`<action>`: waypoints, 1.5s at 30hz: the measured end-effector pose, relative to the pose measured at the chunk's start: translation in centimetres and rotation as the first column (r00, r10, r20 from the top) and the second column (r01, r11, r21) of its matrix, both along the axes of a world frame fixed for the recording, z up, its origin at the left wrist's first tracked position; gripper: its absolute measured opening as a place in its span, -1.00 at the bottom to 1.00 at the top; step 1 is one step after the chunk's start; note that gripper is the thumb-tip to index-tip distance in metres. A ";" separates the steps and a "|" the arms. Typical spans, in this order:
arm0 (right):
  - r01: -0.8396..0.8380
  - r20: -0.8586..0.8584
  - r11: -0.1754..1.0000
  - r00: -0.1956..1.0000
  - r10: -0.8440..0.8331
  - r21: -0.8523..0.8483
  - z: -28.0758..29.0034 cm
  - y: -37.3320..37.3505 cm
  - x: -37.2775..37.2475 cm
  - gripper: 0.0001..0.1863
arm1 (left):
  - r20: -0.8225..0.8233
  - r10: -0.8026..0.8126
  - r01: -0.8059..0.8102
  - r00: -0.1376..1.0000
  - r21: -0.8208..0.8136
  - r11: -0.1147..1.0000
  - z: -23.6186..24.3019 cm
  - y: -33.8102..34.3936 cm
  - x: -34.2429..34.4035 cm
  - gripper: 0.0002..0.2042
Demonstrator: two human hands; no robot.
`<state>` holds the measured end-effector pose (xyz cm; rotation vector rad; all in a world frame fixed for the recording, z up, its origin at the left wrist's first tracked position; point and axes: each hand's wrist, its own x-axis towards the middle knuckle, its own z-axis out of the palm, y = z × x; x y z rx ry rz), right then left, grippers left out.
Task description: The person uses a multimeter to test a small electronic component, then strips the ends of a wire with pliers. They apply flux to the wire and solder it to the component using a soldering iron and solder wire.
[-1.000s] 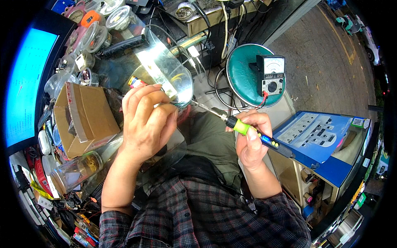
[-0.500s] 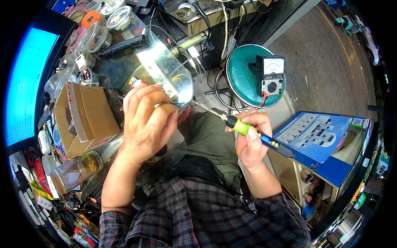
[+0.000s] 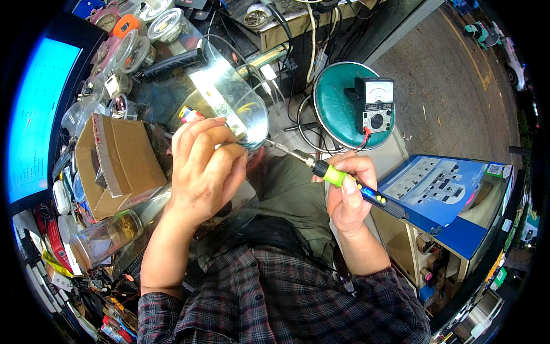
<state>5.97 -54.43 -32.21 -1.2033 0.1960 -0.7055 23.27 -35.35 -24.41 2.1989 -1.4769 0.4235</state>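
A soldering iron (image 3: pixel 333 175) with a lime-green grip and a small lit display is held by my right hand (image 3: pixel 350 198), fingers wrapped round the handle. Its metal tip points up and left, toward the rounded edge of a clear, shiny sheet (image 3: pixel 255 117). Over that sheet's near edge is my left hand (image 3: pixel 203 166), its fingers curled and bent together. Whatever lies between those fingertips is hidden behind the hand. Just beyond the left knuckles lies a small red, yellow and blue object (image 3: pixel 188 113), partly covered.
An open cardboard box (image 3: pixel 129 157) stands left of my left hand, near a lit screen (image 3: pixel 43 114) and several clear tubs. A green round stool (image 3: pixel 335 94) bears an analog multimeter (image 3: pixel 377 106). On the right is a blue printed box (image 3: pixel 435 192) over a shelf.
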 end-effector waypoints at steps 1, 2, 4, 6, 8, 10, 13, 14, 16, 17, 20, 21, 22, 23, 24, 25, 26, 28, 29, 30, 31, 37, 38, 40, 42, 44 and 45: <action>0.001 -0.001 1.000 1.000 -0.001 0.000 0.0 0.0 0.0 -0.67 | 0.001 0.001 -0.001 1.000 0.002 1.000 0.0 0.0 0.0 -0.73; 0.001 -0.002 1.000 1.000 -0.001 0.001 0.0 0.0 0.0 -0.67 | 0.001 0.002 -0.002 1.000 0.004 1.000 0.0 0.0 0.0 -0.73; 0.003 -0.004 1.000 1.000 -0.003 0.001 0.0 0.0 0.0 -0.67 | 0.001 0.000 0.000 1.000 0.002 1.000 0.0 0.0 0.0 -0.73; 0.005 -0.005 1.000 1.000 -0.005 0.000 -0.1 0.1 0.0 -0.68 | 0.000 -0.002 0.002 1.000 0.000 1.000 0.0 0.0 0.0 -0.73; 0.003 -0.004 1.000 1.000 -0.003 -0.005 -0.1 0.0 0.0 -0.67 | 0.001 -0.004 0.004 1.000 -0.001 1.000 0.0 0.0 0.0 -0.73; -0.005 0.014 1.000 1.000 0.005 -0.003 -0.1 0.0 0.0 -0.69 | -0.011 0.006 -0.006 1.000 -0.022 1.000 -0.1 0.1 0.0 -0.74; -0.005 0.051 1.000 0.999 0.005 -0.001 -0.2 -0.2 0.0 -0.74 | -0.024 0.022 -0.023 0.999 -0.040 0.999 -0.2 0.2 0.1 -0.74; 0.008 0.054 1.000 0.998 -0.007 -0.005 0.0 -0.2 0.0 -0.74 | -0.029 0.027 -0.028 0.999 -0.044 0.999 -0.2 0.2 0.1 -0.75; 0.023 0.072 0.999 0.997 -0.020 -0.044 -0.1 -0.3 0.0 -0.74 | -0.026 0.036 -0.037 0.999 -0.055 0.998 -0.2 0.2 0.2 -0.76; 0.025 0.086 0.997 0.996 -0.018 -0.079 -0.4 -0.4 -0.1 -0.74 | -0.024 0.041 -0.042 0.999 -0.060 0.997 -0.2 0.2 0.2 -0.76; 0.010 0.099 0.968 0.995 0.015 -0.252 -0.4 -0.9 -0.4 -0.73 | -0.025 0.066 -0.067 0.998 -0.079 0.995 0.0 0.3 0.3 -0.79; 0.000 0.096 0.947 0.995 0.032 -0.320 -0.4 -1.1 -0.5 -0.73 | -0.012 0.093 -0.094 0.996 -0.096 0.991 0.0 0.3 0.3 -0.80; 0.012 0.083 0.915 0.996 0.023 -0.403 -0.2 -1.3 -0.6 -0.71 | 0.001 0.121 -0.120 0.993 -0.113 0.986 -0.1 0.4 0.4 -0.81; 0.032 0.129 0.911 0.991 0.024 -0.410 0.1 -1.1 -0.4 -0.70 | 0.013 0.147 -0.144 0.989 -0.131 0.981 -0.2 0.5 0.4 -0.82; 0.031 0.132 0.872 0.990 0.039 -0.489 0.3 -1.2 -0.5 -0.69 | -0.006 0.199 -0.198 0.980 -0.144 0.970 -0.5 0.8 0.5 -0.84; 0.032 0.134 0.825 0.989 0.054 -0.564 0.6 -1.4 -0.6 -0.69 | 0.014 0.238 -0.234 0.971 -0.142 0.962 -0.4 0.8 0.5 -0.83; 0.024 0.123 0.793 0.990 0.064 -0.609 0.9 -1.4 -0.5 -0.67 | 0.032 0.276 -0.269 0.961 -0.143 0.953 -0.3 0.7 0.6 -0.83; 0.027 0.117 0.698 0.990 0.081 -0.716 0.8 -1.5 -0.5 -0.68 | 0.045 0.362 -0.355 0.931 -0.116 0.928 -0.4 0.8 0.6 -0.82; 0.031 0.117 0.673 0.990 0.082 -0.739 1.0 -1.4 -0.5 -0.69 | 0.007 0.416 -0.411 0.910 -0.130 0.902 -0.4 0.6 0.6 -0.82; 0.034 0.111 0.665 0.991 0.074 -0.746 1.0 -1.3 -0.6 -0.69 | -0.033 0.466 -0.466 0.884 -0.142 0.873 -0.3 0.1 0.5 -0.82; 0.037 0.106 0.657 0.992 0.065 -0.753 1.1 -1.2 -0.7 -0.68 | -0.074 0.515 -0.520 0.854 -0.150 0.841 -0.3 -0.2 0.5 -0.82; 0.038 0.092 0.644 0.995 0.050 -0.764 1.4 -0.8 -1.2 -0.67 | 0.014 0.119 -0.119 0.993 0.008 0.993 0.6 0.0 -0.3 -0.63; 0.034 0.087 0.642 0.995 0.051 -0.766 1.4 -0.8 -1.3 -0.67 | 0.017 0.105 -0.105 0.994 0.026 0.994 0.4 -0.2 -0.3 -0.65; 0.035 0.085 0.633 0.995 0.049 -0.773 1.2 -0.7 -1.3 -0.65 | 0.031 0.078 -0.079 0.996 0.038 0.996 -0.2 -0.3 -0.1 -0.68; 0.033 0.082 0.627 0.996 0.048 -0.778 1.3 -0.6 -1.4 -0.64 | 0.052 0.051 -0.052 0.997 0.023 0.998 -0.5 -0.2 0.2 -0.70; 0.028 0.080 0.628 0.995 0.055 -0.777 1.5 -0.5 -1.5 -0.63 | 0.056 0.052 -0.052 0.997 -0.004 0.999 -0.3 -0.2 0.1 -0.71; 0.035 0.090 0.626 0.994 0.057 -0.779 1.6 -0.5 -1.5 -0.62 | 0.060 0.055 -0.054 0.997 -0.016 0.998 -0.3 -0.2 0.1 -0.71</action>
